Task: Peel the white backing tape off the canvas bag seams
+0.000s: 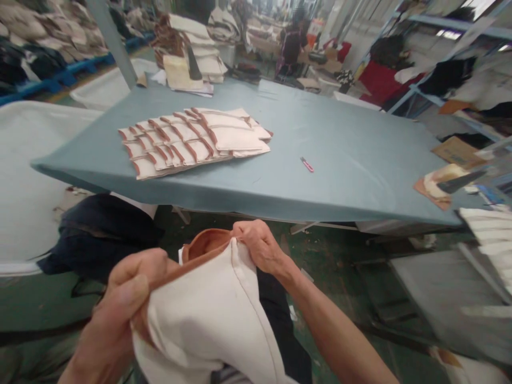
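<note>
The person holds a cream fabric piece (212, 314) with a brown trim between both hands, low in the view and in front of the table edge, not on the table. The left hand (120, 304) is at the left side of the piece; its thumb and fingers are closed together on the brown edge, so the cloth is pinched there. The right hand (258, 245) is higher and at the far end of the piece, and its fingers are also clamped on the top rim, near the place where the brown lining shows. The fabric hangs and bulges between the two hands, and its lower part goes out of the picture at the bottom.

Behind the hands stands a large table (360, 160) with a grey-blue cover. On its left part lies a fanned stack of similar cream pieces (192, 141) with brown trims, overlapping each other in rows. A small pink cutter (307, 165) lies alone near the middle of the table, well apart from the stack. At the far left corner there is a pile of folded cloth (196, 58). A dark garment (100, 234) lies below the near left edge of the table. A person (292, 45) stands far behind the table.
</note>
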Tool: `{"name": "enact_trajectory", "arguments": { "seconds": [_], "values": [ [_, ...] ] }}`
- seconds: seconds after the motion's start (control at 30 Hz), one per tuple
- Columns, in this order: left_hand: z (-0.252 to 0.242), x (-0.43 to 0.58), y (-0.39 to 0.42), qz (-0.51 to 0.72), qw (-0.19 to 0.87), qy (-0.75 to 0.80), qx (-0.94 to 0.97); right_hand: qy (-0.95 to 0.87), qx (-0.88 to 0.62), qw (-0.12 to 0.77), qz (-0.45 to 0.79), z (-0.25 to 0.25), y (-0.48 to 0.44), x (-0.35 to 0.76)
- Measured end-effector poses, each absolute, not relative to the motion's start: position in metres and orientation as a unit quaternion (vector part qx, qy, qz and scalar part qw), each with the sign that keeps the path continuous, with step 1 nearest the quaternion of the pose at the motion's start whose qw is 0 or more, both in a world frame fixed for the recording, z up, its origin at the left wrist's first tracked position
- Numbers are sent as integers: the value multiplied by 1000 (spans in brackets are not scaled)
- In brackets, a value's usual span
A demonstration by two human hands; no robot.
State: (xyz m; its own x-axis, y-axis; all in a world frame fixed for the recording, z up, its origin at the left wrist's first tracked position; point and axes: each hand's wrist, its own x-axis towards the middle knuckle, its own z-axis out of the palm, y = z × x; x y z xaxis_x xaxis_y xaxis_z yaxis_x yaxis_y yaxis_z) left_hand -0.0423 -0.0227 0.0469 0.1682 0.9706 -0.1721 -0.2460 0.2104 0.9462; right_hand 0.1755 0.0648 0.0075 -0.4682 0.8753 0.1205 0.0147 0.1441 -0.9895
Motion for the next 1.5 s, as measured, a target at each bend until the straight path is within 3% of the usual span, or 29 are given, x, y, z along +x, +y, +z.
{"name": "enact_trajectory", "arguments": {
  "seconds": [0.13, 0.33, 0.53, 0.73, 1.07, 1.27, 1.5],
  "values": [
    [43, -53, 4, 537, 599, 395, 444, -654, -337, 386, 557, 31, 64, 193],
    [44, -62, 44, 425, 440, 366, 701, -689, -287, 351, 566, 64, 61, 199],
    [64, -36, 59, 379, 493, 303, 722, -734, -259, 315, 543, 78, 70, 189],
    [68, -24, 62, 383, 521, 336, 685, -752, -242, 340, 510, 81, 74, 186],
    [62, -25, 54, 331, 562, 321, 687, -709, -296, 314, 557, 37, 76, 185],
    [54, -22, 57, 327, 528, 354, 699, -649, -294, 327, 621, 28, 70, 181],
    [49, -12, 49, 413, 499, 380, 660, -714, -280, 353, 536, 41, 67, 182]
  ]
}}
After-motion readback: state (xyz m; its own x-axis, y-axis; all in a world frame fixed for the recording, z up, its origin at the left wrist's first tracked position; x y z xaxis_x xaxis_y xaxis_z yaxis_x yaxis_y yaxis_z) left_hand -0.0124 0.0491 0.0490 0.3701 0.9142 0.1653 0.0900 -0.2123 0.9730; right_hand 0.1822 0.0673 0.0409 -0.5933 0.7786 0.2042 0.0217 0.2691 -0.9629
